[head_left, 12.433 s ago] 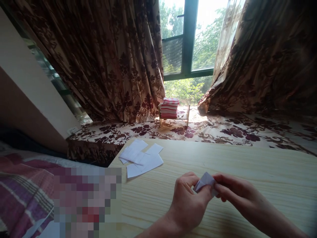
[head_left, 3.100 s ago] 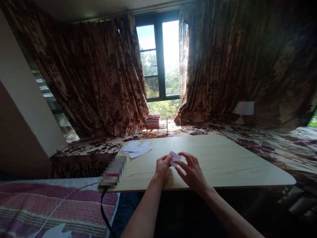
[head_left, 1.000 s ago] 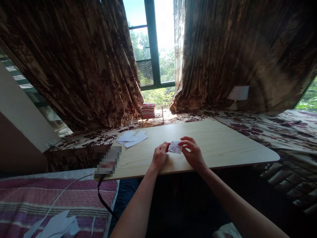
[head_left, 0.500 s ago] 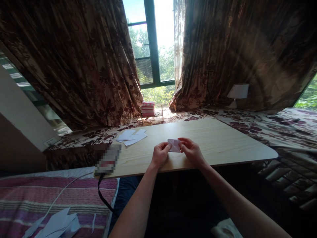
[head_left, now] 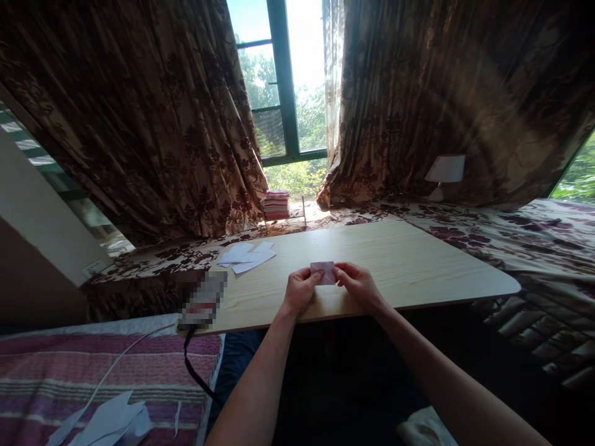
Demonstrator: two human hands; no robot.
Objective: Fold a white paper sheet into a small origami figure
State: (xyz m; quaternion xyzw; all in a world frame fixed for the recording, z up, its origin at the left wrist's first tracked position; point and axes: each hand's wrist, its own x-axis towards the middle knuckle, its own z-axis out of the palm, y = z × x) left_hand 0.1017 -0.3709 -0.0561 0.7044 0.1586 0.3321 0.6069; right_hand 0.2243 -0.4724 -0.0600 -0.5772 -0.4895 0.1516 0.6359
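A small folded piece of white paper [head_left: 324,272] stands upright just above the light wooden table [head_left: 418,266], held between both hands. My left hand [head_left: 299,291] pinches its left edge with thumb and fingers closed. My right hand [head_left: 357,286] grips its right edge, fingers curled around it. Both hands rest near the table's front edge, in the middle.
Several loose white sheets [head_left: 245,256] lie at the table's far left. A blurred flat object [head_left: 203,300] with a black cord sits at the left corner. Paper scraps [head_left: 105,421] lie on a striped blanket. A striped cloth stack [head_left: 276,204] and a lamp [head_left: 444,173] stand by the curtains.
The paper was a wider, creased shape held open a second ago; it now looks smaller and squarer, and my hands have come closer together on it.
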